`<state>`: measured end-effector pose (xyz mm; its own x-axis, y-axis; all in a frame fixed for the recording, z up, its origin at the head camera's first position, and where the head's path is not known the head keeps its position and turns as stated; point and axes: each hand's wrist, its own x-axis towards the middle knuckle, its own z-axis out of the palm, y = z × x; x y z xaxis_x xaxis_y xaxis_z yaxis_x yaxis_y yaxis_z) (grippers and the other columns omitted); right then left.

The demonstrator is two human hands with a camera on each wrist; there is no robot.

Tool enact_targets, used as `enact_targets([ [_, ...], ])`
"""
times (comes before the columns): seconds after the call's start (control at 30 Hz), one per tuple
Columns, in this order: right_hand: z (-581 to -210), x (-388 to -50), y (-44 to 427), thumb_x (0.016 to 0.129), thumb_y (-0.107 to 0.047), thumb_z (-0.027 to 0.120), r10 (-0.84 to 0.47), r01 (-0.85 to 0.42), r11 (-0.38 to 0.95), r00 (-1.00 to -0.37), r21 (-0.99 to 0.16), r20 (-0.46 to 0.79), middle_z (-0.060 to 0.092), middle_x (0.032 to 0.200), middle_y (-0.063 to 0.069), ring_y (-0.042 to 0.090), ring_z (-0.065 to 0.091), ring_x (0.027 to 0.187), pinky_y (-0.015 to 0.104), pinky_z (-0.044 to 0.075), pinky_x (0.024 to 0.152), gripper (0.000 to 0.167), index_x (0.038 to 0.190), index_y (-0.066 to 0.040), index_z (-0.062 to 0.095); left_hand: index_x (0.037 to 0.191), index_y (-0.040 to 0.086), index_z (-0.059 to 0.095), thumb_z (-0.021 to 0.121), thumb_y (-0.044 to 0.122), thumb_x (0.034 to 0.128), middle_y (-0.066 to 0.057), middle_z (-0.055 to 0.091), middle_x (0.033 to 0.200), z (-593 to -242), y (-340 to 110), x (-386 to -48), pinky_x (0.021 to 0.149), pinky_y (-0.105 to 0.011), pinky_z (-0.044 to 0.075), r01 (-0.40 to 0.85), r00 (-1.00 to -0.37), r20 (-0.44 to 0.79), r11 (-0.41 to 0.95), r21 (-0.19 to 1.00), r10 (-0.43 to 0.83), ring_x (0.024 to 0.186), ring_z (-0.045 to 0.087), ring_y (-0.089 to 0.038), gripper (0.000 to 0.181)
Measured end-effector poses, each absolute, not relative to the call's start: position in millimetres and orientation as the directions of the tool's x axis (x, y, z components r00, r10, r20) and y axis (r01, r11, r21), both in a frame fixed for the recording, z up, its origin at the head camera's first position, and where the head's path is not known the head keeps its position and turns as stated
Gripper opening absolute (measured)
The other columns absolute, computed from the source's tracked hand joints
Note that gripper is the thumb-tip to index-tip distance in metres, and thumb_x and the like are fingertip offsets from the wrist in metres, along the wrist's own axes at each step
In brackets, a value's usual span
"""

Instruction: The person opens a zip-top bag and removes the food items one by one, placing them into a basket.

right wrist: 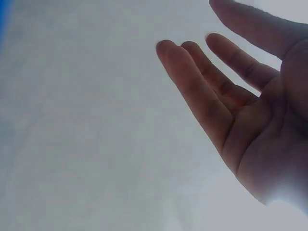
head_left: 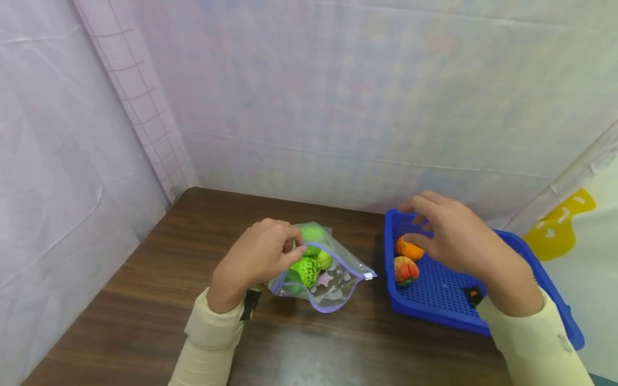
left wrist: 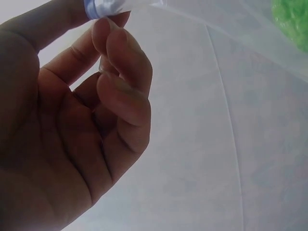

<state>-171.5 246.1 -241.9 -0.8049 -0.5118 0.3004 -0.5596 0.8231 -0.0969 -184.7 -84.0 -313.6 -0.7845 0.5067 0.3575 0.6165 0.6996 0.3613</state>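
My left hand (head_left: 263,252) pinches the purple-edged rim of a clear zip bag (head_left: 354,262) between thumb and fingers. The bag's mouth gapes toward me, and several green toy fruits (head_left: 306,271) show inside it. In the left wrist view, the pinched blue-purple edge (left wrist: 103,7) is at the top, with a bit of green at the upper right. My right hand (head_left: 449,233) hovers over a blue plastic basket (head_left: 434,316), fingers apart and holding nothing. Below it in the basket lie an orange toy fruit (head_left: 409,249) and a red-and-orange toy fruit (head_left: 405,270).
The bag and basket rest on a dark brown wooden table (head_left: 145,300). White cloth (head_left: 347,107) hangs behind and at the left. A small dark item (head_left: 473,295) lies in the basket near the right wrist. A yellow shape (head_left: 555,236) marks the right-hand cloth.
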Motion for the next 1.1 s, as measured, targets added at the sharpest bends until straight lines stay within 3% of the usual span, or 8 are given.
enact_targets([
  [0.1, -232.7, -143.3, 229.4, 0.079, -0.011, 0.084, -0.517, -0.623, 0.781, -0.680, -0.039, 0.519, 0.069, 0.111, 0.004, 0.019, 0.072, 0.084, 0.039, 0.059, 0.068, 0.040, 0.115, -0.011, 0.067, 0.086, 0.017, 0.075, 0.070, 0.021, 0.0912, 0.010, 0.048, 0.061, -313.4, -83.6, -184.5, 0.051, -0.022, 0.036, 0.626, -0.777, 0.367, 0.693, 0.358, 0.512, 0.055, 0.041, -0.005, 0.008],
  [0.2, -231.1, -118.4, 214.5, 0.090, -0.027, 0.076, -0.470, -0.650, 0.760, -0.522, 0.025, 0.712, 0.071, 0.104, 0.004, 0.018, 0.071, 0.075, 0.034, 0.057, 0.062, 0.028, 0.108, -0.007, 0.070, 0.086, 0.016, 0.075, 0.070, 0.021, 0.0910, 0.010, 0.047, 0.060, -313.5, -82.6, -184.9, 0.051, -0.022, 0.035, 0.637, -0.767, 0.382, 0.686, 0.352, 0.516, 0.055, 0.040, -0.005, 0.008],
  [0.3, -236.0, -104.3, 200.0, 0.099, -0.039, 0.061, -0.411, -0.681, 0.731, -0.391, 0.041, 0.824, 0.072, 0.096, 0.004, 0.015, 0.068, 0.069, 0.028, 0.054, 0.061, 0.037, 0.099, -0.003, 0.072, 0.087, 0.016, 0.075, 0.070, 0.020, 0.0909, 0.009, 0.046, 0.060, -313.6, -82.3, -185.3, 0.052, -0.022, 0.035, 0.640, -0.763, 0.396, 0.685, 0.347, 0.512, 0.055, 0.040, -0.005, 0.008],
  [0.37, -244.1, -101.0, 190.7, 0.101, -0.040, 0.056, -0.385, -0.715, 0.699, -0.348, 0.024, 0.855, 0.072, 0.091, 0.004, 0.013, 0.066, 0.067, 0.024, 0.053, 0.061, 0.041, 0.094, -0.003, 0.072, 0.088, 0.015, 0.076, 0.070, 0.020, 0.0906, 0.009, 0.046, 0.060, -313.3, -82.7, -185.1, 0.052, -0.022, 0.036, 0.638, -0.763, 0.402, 0.688, 0.345, 0.506, 0.055, 0.040, -0.005, 0.007],
  [0.47, -262.9, -103.1, 179.3, 0.101, -0.035, 0.058, -0.374, -0.764, 0.644, -0.353, -0.034, 0.858, 0.071, 0.088, 0.001, 0.008, 0.063, 0.067, 0.016, 0.051, 0.061, 0.034, 0.093, -0.004, 0.071, 0.089, 0.014, 0.076, 0.071, 0.018, 0.0900, 0.008, 0.047, 0.061, -313.2, -83.6, -184.9, 0.053, -0.022, 0.037, 0.642, -0.758, 0.416, 0.687, 0.340, 0.502, 0.057, 0.041, -0.005, 0.008],
  [0.63, -295.3, -116.6, 163.8, 0.090, -0.014, 0.073, -0.418, -0.782, 0.598, -0.490, -0.174, 0.765, 0.068, 0.089, 0.001, 0.008, 0.065, 0.072, 0.013, 0.052, 0.064, 0.010, 0.097, -0.008, 0.068, 0.089, 0.012, 0.077, 0.070, 0.017, 0.0893, 0.008, 0.047, 0.063, -314.9, -84.1, -184.8, 0.054, -0.022, 0.038, 0.656, -0.743, 0.445, 0.677, 0.333, 0.500, 0.057, 0.042, -0.005, 0.008],
  [0.83, -324.8, -130.2, 136.6, 0.083, -0.010, 0.081, -0.501, -0.730, 0.639, -0.634, -0.242, 0.589, 0.068, 0.094, 0.000, 0.006, 0.068, 0.075, 0.014, 0.053, 0.063, 0.022, 0.101, -0.011, 0.067, 0.088, 0.011, 0.076, 0.072, 0.017, 0.0892, 0.008, 0.048, 0.063, -317.1, -85.2, -185.0, 0.052, -0.021, 0.036, 0.667, -0.732, 0.458, 0.669, 0.328, 0.505, 0.056, 0.040, -0.004, 0.007],
  [1.1, -367.1, -159.2, 103.2, 0.079, -0.013, 0.083, -0.532, -0.667, 0.736, -0.674, -0.112, 0.513, 0.069, 0.097, 0.000, 0.014, 0.065, 0.075, 0.029, 0.054, 0.061, 0.030, 0.106, -0.014, 0.069, 0.082, 0.014, 0.073, 0.072, 0.015, 0.0868, 0.009, 0.046, 0.062, -316.9, -85.2, -184.7, 0.053, -0.022, 0.038, 0.673, -0.723, 0.476, 0.666, 0.321, 0.501, 0.057, 0.042, -0.005, 0.005],
])
